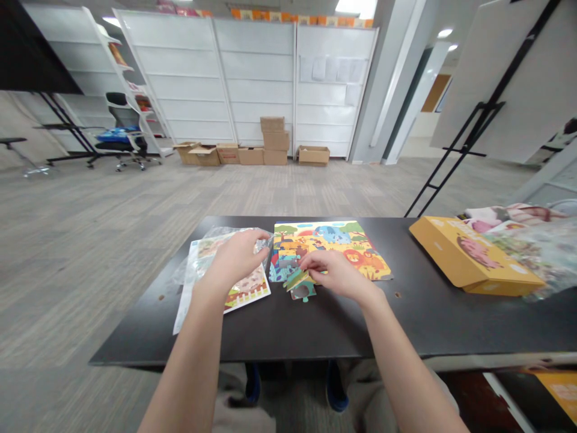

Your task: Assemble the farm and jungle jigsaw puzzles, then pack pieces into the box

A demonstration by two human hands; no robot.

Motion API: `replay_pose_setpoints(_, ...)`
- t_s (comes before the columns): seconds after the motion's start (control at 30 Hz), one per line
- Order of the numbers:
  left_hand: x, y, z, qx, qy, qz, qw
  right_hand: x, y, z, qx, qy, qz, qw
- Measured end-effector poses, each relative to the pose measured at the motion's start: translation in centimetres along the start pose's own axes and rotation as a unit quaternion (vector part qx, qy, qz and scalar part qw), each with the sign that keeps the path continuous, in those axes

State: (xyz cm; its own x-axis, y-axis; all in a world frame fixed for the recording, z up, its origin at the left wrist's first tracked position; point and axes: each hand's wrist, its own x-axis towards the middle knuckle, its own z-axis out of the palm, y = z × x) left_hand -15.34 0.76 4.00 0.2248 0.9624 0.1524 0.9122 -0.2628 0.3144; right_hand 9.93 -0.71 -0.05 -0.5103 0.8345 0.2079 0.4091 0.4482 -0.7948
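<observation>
My right hand (333, 273) pinches a green puzzle piece (297, 280) at the lower left part of a colourful animal picture board (333, 240). Just below that piece, another teal piece (303, 293) with a grey patch lies on the black table. My left hand (238, 258) hovers over a farm picture sheet (252, 287) and clear plastic wrapping, its fingers apart and nothing seen between them. Several loose pieces overlap the board's left part, partly hidden by my right hand.
On the right of the black table (270, 337) stands a yellow box (478, 258), with clear plastic bags (536, 240) beside it. An easel stand (460, 150) rises behind the table. Cardboard boxes (274, 141) line the far wall.
</observation>
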Motion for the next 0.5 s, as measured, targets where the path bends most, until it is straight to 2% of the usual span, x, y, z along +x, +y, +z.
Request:
replay_pose_setpoints(0.1, 0.1, -1.0, 0.9, 0.068, -0.022, -0.039, 0.997, -0.1, -0.1, 0.0, -0.075, -0.057, -0.016, 0.995)
replay_pose_setpoints(0.23, 0.0, -1.5, 1.8, 0.118, -0.022, -0.078, 0.990, -0.2, -0.5, -0.3, -0.118, -0.032, -0.039, 0.992)
replay_pose_setpoints(0.33, -0.1, -1.1, 2.1, 0.106, -0.018, -0.087, 0.990, -0.2, -0.7, 0.2, -0.164, -0.017, -0.009, 0.986)
replay_pose_setpoints(0.5, 0.0, -0.6, 2.3, 0.101, -0.058, -0.141, 0.983, -0.1, -0.5, 1.4, -0.232, -0.049, 0.050, 0.970)
